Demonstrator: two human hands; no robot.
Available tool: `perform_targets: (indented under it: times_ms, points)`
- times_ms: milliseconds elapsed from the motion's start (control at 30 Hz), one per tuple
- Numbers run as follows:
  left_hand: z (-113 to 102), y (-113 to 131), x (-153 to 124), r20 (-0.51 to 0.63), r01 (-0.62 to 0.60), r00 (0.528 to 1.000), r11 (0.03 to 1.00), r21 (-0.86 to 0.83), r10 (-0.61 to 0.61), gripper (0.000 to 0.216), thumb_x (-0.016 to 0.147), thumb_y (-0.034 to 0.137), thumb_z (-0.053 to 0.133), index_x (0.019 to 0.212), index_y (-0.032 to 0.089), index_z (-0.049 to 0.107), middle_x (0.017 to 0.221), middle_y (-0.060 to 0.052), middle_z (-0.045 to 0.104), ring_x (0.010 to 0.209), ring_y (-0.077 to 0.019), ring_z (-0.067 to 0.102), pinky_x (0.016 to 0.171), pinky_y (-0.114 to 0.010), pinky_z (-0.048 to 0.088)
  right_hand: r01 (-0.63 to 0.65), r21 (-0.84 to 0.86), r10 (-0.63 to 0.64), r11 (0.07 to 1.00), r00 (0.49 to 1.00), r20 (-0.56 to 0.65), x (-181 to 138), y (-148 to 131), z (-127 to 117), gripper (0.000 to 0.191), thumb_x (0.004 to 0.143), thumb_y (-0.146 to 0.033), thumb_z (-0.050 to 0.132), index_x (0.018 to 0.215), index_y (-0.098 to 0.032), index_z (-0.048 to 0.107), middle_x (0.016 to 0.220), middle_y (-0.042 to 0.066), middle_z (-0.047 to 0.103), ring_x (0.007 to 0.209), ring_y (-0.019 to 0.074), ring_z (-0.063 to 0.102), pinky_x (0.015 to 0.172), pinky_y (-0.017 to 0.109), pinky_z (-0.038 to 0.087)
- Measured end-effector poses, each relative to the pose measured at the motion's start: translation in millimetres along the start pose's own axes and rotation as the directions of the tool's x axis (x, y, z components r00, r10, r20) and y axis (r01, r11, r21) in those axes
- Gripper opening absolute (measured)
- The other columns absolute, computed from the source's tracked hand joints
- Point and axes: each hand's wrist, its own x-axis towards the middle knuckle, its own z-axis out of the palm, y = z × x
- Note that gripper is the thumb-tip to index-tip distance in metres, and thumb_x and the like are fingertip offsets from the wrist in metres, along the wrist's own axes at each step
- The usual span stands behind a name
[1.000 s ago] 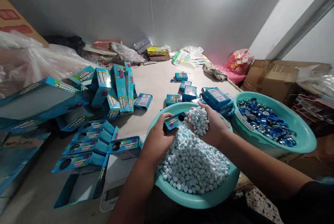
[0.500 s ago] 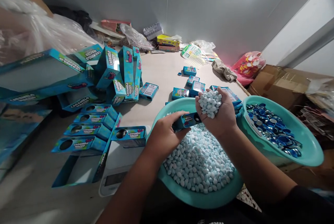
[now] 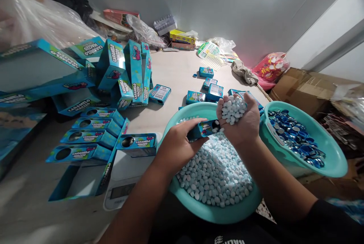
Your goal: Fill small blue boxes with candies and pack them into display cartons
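Note:
My left hand (image 3: pixel 178 138) grips a small blue candy box (image 3: pixel 205 129) by its end, tilted over the tub, its round hole facing my other hand. My right hand (image 3: pixel 246 124) is cupped palm up around a heap of pale blue and white candies (image 3: pixel 233 110). A few candies are at the box's hole, beside the palm. Below both hands, a turquoise tub (image 3: pixel 217 213) holds a mound of loose candies (image 3: pixel 216 172). Left of it, another candy box (image 3: pixel 136 143) lies on a white scale (image 3: pixel 119 183).
Several candy boxes stand in an open display tray (image 3: pixel 82 183) at left, near stacked display cartons (image 3: pixel 136 69). More small boxes (image 3: pixel 214 91) lie beyond the tub. A second turquoise tub (image 3: pixel 339 160) at right holds blue and silver caps (image 3: pixel 301 138). Cardboard boxes (image 3: pixel 295 88) stand behind it.
Candies now show at the box's hole, where it looked dark before. My right hand has shifted slightly right with its heap. The whole view has moved a little.

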Motion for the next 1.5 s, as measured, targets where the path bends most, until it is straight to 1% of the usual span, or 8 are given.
perform_targets:
  times_ms: [200,400,600,667,900,1100,1367,1500]
  points:
    - [-0.6,1.0,-0.7,-0.01,-0.004,1.0,1.0,0.011,0.004,0.042,0.082,0.027,0.074,0.123,0.028,0.066,0.123,-0.001,0.071,0.114,-0.0222,0.066,0.101,-0.039,0.052,0.036,-0.064,-0.034,0.997,0.999,0.026,-3.5,0.9,-0.5,0.032,0.097,-0.037,0.041,0.07,-0.022,0.051,0.069,-0.001,0.062,0.073,0.0104,0.067,0.08,0.024,0.058]
    - [-1.8,2.6,-0.8,-0.016,0.016,1.0,1.0,0.013,-0.016,0.043,0.081,0.029,0.075,0.123,0.027,0.066,0.122,-0.002,0.072,0.114,-0.0218,0.066,0.101,-0.038,0.052,0.09,-0.143,-0.079,0.986,0.993,0.082,-5.0,1.4,-1.4,0.027,0.092,-0.035,0.043,0.071,-0.023,0.054,0.071,-0.001,0.063,0.075,0.0101,0.067,0.076,0.022,0.056]
    - [-1.4,1.0,-0.9,-0.001,-0.016,1.0,1.0,0.013,0.016,0.045,0.081,0.028,0.075,0.124,0.027,0.065,0.125,-0.002,0.07,0.117,-0.0232,0.064,0.104,-0.041,0.051,0.124,-0.214,-0.106,0.969,0.99,0.092,-5.6,2.4,-2.7,0.017,0.085,-0.032,0.049,0.071,-0.024,0.054,0.072,-0.002,0.064,0.077,0.0106,0.067,0.081,0.024,0.056]
    - [-1.1,0.3,-1.0,-0.004,-0.027,1.0,0.999,0.021,0.027,0.045,0.081,0.029,0.075,0.125,0.028,0.065,0.125,-0.002,0.07,0.117,-0.0226,0.064,0.104,-0.04,0.051,0.122,-0.205,-0.106,0.971,0.991,0.087,-5.5,2.4,-4.4,0.017,0.085,-0.031,0.05,0.071,-0.023,0.054,0.073,-0.001,0.065,0.078,0.0115,0.068,0.081,0.026,0.057]
    - [-1.3,0.6,-0.6,0.0,-0.015,1.0,1.0,0.026,0.015,0.044,0.081,0.029,0.075,0.124,0.028,0.065,0.126,-0.003,0.07,0.117,-0.0237,0.064,0.105,-0.041,0.05,0.19,-0.26,-0.145,0.947,0.972,0.183,-6.8,3.4,-8.1,0.022,0.082,-0.036,0.054,0.065,-0.023,0.053,0.071,-0.001,0.064,0.086,0.0143,0.069,0.093,0.034,0.055]
    - [-0.9,1.4,-1.4,-0.008,-0.012,1.0,0.999,0.037,0.013,0.043,0.081,0.029,0.075,0.123,0.029,0.066,0.123,-0.001,0.07,0.116,-0.022,0.064,0.102,-0.038,0.051,0.197,-0.266,-0.133,0.943,0.961,0.242,-7.9,4.8,-7.7,0.027,0.088,-0.032,0.048,0.063,-0.023,0.058,0.069,-0.003,0.064,0.079,0.0107,0.069,0.093,0.033,0.055]
    - [-1.3,2.2,-1.0,-0.007,-0.021,1.0,0.999,0.028,0.021,0.043,0.081,0.028,0.075,0.123,0.029,0.066,0.124,-0.002,0.07,0.116,-0.0227,0.064,0.103,-0.039,0.051,0.232,-0.344,-0.163,0.91,0.962,0.219,-9.8,8.0,-7.6,0.029,0.088,-0.039,0.053,0.065,-0.023,0.06,0.073,-0.001,0.066,0.08,0.0144,0.07,0.086,0.035,0.057]
    - [-1.5,2.3,-1.1,-0.009,-0.02,1.0,0.999,0.03,0.02,0.043,0.081,0.029,0.075,0.123,0.028,0.066,0.124,-0.002,0.07,0.116,-0.023,0.065,0.103,-0.039,0.051,0.256,-0.38,-0.165,0.889,0.953,0.255,-12.0,8.3,-5.6,0.033,0.09,-0.038,0.05,0.064,-0.022,0.062,0.076,0.0,0.069,0.079,0.0137,0.07,0.087,0.033,0.057]
